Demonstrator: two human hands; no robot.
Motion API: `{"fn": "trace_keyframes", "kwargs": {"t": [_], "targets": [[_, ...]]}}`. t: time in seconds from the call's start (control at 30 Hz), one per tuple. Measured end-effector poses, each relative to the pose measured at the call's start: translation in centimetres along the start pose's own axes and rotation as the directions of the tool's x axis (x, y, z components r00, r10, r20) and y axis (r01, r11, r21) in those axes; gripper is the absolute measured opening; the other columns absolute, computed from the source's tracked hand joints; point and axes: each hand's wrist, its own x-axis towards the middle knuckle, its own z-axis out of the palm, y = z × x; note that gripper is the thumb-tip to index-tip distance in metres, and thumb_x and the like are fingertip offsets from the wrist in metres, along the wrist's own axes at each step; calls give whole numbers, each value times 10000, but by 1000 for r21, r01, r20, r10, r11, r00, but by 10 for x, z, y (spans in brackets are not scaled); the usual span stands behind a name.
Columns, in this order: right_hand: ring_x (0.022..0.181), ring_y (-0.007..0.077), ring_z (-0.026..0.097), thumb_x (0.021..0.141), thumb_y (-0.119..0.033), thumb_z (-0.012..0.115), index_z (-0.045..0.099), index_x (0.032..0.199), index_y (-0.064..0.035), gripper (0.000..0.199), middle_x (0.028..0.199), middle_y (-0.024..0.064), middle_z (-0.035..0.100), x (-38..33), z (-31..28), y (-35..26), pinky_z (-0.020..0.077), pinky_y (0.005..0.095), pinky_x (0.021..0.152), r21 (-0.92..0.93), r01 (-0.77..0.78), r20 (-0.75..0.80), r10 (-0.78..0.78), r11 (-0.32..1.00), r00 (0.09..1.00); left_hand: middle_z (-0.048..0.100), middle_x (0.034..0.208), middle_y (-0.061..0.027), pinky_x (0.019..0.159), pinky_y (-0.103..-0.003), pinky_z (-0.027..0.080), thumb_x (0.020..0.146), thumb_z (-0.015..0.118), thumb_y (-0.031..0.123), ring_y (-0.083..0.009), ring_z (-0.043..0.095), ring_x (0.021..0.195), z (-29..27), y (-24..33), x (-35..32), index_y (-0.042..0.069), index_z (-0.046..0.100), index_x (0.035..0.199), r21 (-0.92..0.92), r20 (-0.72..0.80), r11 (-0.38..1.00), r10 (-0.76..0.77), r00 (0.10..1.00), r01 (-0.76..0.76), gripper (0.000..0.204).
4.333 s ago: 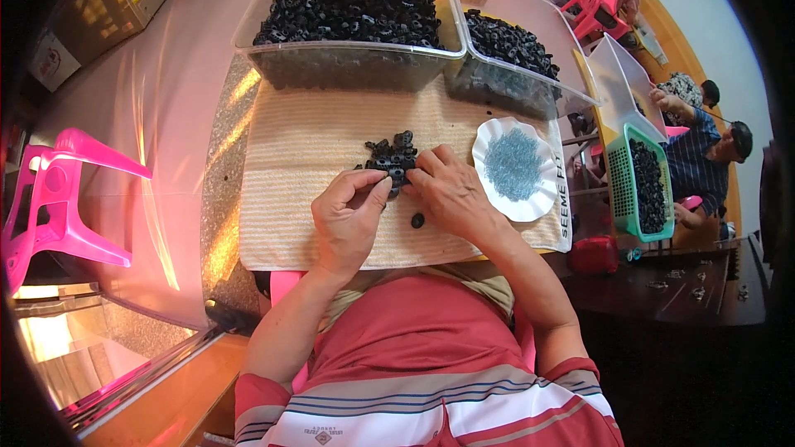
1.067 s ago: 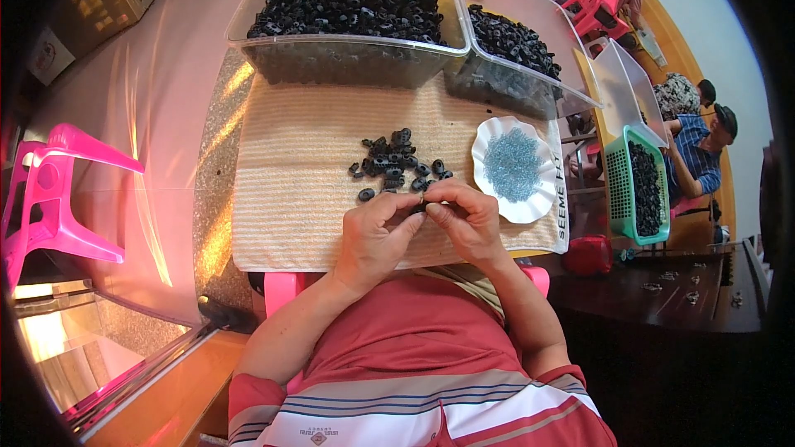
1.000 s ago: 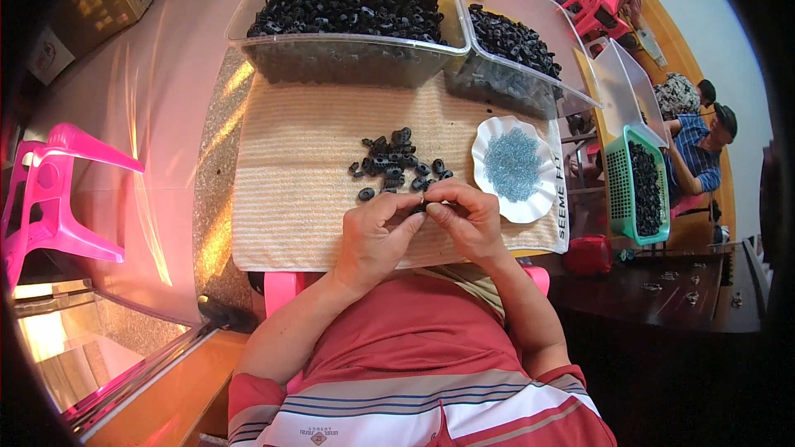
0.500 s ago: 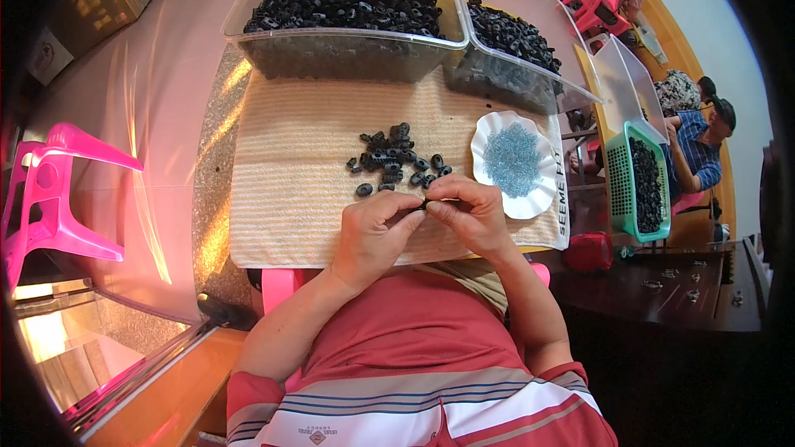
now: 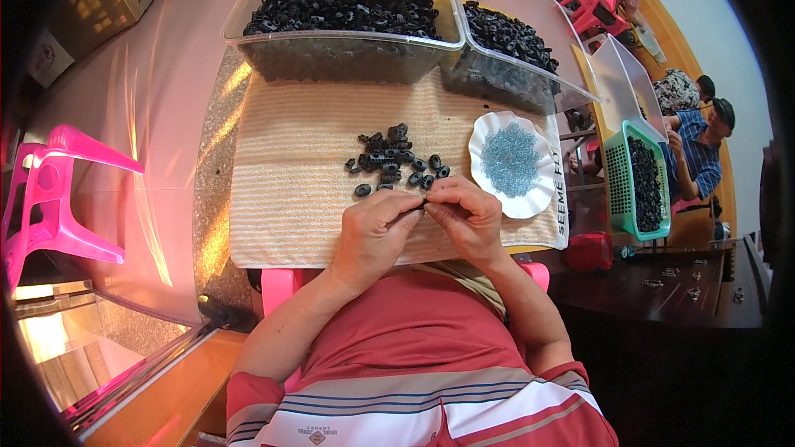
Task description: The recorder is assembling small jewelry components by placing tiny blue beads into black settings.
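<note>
On the beige woven mat at the near table edge, head view: left hand and right hand meet fingertip to fingertip just below a small pile of black ring-shaped parts. Both grips pinched nearly closed around something tiny between them; too small and hidden to say what, likely one of the rings but cannot tell. Pile lies loose on the mat, just beyond the fingers, not touching them. White scalloped dish of pale blue beads sits right of the pile, near the right hand. Two clear plastic bins at the mat's far edge: big one heaped with black rings, second to its right partly filled. Green basket with dark parts farther right, off the mat. Pink plastic chair well to the left. Another person seated at far right.
</note>
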Motion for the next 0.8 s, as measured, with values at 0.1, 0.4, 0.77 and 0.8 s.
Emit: {"fn": "trace_keyframes", "kwargs": {"t": [0.1,0.4,0.77,0.8], "targets": [[899,173,657,826,94,761,702,994,27,190,1004,118,688,-2,2,-3,525,258,769,4,-13,-5,13,1000,1000,738,956,-150,751,-322,565,835,744,-29,-269,726,859,-1,2,0,-10,738,1026,-5,2,1000,-23,1000,23,192],[866,206,678,810,76,758,707,950,15,162,952,117,707,-10,13,0,534,289,746,3,11,-144,-11,1000,989,739,954,-152,737,-327,566,841,743,-18,-271,728,847,-1,4,0,-12,739,1014,12,18,1000,-23,1000,22,173],[913,175,665,836,62,754,723,964,33,135,975,99,713,-13,20,0,525,278,835,231,-198,-185,243,953,952,740,948,-153,739,-330,576,829,744,-24,-274,731,846,0,2,-1,-17,742,1003,53,-17,999,10,1000,-9,175],[916,175,666,838,61,753,725,962,32,131,973,97,714,-13,20,-1,526,280,839,246,-217,-178,264,945,948,740,946,-153,739,-330,576,826,745,-27,-276,731,846,0,2,-2,-17,742,1003,70,-21,997,23,1000,-22,176]]}}
